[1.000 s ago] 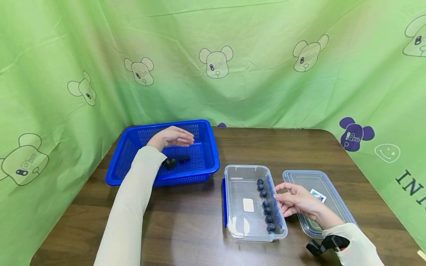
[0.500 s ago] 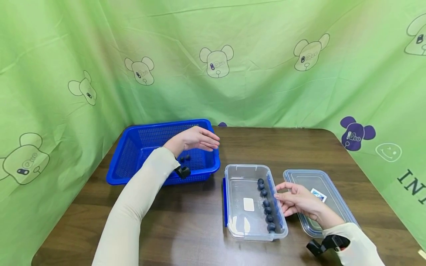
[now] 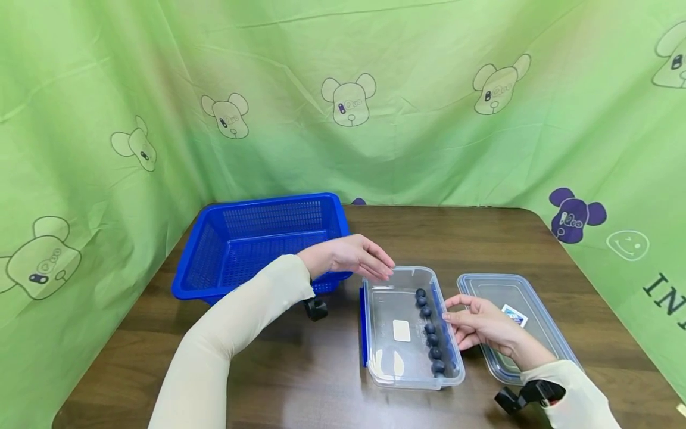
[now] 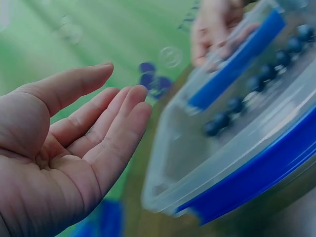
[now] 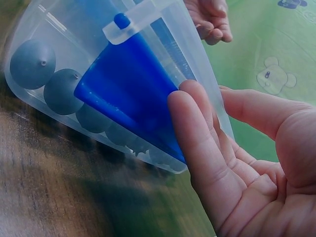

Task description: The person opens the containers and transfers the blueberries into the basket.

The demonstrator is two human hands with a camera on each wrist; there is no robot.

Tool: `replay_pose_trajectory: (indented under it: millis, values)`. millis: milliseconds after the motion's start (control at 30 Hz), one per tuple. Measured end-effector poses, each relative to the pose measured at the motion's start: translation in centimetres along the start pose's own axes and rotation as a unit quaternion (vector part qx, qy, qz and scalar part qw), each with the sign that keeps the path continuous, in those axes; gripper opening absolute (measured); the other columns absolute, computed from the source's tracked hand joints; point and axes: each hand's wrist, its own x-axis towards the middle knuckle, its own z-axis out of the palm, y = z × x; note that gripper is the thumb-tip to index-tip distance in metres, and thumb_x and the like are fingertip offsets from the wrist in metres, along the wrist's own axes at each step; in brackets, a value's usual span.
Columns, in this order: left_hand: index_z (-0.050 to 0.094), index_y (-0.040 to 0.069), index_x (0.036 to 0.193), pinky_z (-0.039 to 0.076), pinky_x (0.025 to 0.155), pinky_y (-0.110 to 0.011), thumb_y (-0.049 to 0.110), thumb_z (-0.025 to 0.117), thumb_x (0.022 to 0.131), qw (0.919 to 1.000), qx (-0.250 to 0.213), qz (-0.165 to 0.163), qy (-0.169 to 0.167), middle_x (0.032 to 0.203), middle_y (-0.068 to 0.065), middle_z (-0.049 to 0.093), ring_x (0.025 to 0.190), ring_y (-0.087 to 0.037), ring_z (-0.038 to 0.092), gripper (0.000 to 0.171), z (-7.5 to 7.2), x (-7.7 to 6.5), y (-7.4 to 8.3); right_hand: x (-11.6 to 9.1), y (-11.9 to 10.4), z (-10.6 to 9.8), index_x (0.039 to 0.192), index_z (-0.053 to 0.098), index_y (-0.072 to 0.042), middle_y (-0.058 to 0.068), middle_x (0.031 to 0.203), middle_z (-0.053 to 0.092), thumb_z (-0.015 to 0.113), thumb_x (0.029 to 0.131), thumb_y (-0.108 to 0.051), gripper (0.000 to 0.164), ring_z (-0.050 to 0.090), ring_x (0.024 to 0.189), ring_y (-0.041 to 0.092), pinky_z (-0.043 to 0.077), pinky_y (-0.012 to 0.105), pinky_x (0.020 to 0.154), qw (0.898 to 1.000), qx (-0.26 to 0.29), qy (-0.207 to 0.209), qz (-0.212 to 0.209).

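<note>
My left hand (image 3: 358,257) hovers over the far left corner of a clear plastic food container (image 3: 382,357), fingers loosely bent. In the left wrist view its palm (image 4: 54,182) shows nothing between the thumb and fingers. My right hand (image 3: 477,325) holds the container's right wall, where a blue latch (image 5: 128,89) hangs. Several blueberries (image 3: 433,339) lie in a row inside along that wall, seen close up as round berries (image 5: 32,64) in the right wrist view. Behind the left forearm stands a blue mesh basket (image 3: 257,217); part of its floor is hidden by the sleeve.
The container's clear lid (image 3: 495,286) lies on the wooden table (image 3: 407,235) to the right, partly under my right hand. A wrist camera (image 3: 527,396) sits near the lid's front edge. A green printed curtain (image 3: 407,155) encloses the back and sides.
My left hand has moved right and toward me, from over the blue basket to the container's corner. The two berries seen in the basket are now hidden. The right hand stays put.
</note>
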Motion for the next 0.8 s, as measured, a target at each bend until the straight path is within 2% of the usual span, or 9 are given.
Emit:
replay_pose_trajectory:
  millis: [133,400,600,800]
  values:
    - [0.056,-0.017,0.126,0.054,0.095,-0.045,-0.007,0.062,0.094,0.9992,0.011,-0.012,-0.035,0.112,-0.027,0.069,0.09,-0.021,0.071,0.034,2.0,0.6,-0.8,0.0,0.1,0.0,0.116,0.05,-0.008,0.005,0.078,0.07,0.053,0.103,-0.005,0.014,0.069,0.066,0.013,0.062,0.03,0.063,1.0,0.0,0.001,0.002]
    - [0.058,-0.016,0.125,0.06,0.085,-0.038,-0.007,0.063,0.094,0.9955,0.036,-0.044,-0.076,0.12,-0.034,0.061,0.091,-0.026,0.072,0.033,5.4,1.8,-2.2,-0.1,-0.2,0.1,0.117,0.049,-0.008,0.005,0.077,0.071,0.052,0.103,-0.006,0.014,0.069,0.066,0.013,0.062,0.031,0.063,1.0,0.0,0.008,0.002]
    - [0.059,-0.018,0.121,0.061,0.082,-0.037,-0.009,0.062,0.094,0.9974,0.038,-0.039,-0.047,0.115,-0.035,0.063,0.101,-0.036,0.069,0.029,6.8,3.3,-3.4,-0.2,-0.2,0.1,0.118,0.049,-0.009,0.005,0.077,0.07,0.05,0.104,-0.004,0.015,0.069,0.066,0.013,0.062,0.031,0.062,1.0,0.003,0.007,-0.003]
    - [0.062,-0.019,0.114,0.062,0.078,-0.034,-0.011,0.063,0.092,0.998,0.044,-0.043,-0.01,0.108,-0.035,0.065,0.105,-0.043,0.066,0.023,7.4,4.7,-4.4,-0.2,-0.2,0.1,0.117,0.05,-0.01,0.005,0.077,0.071,0.05,0.104,-0.004,0.015,0.069,0.066,0.014,0.062,0.031,0.062,1.0,0.008,0.004,-0.003]
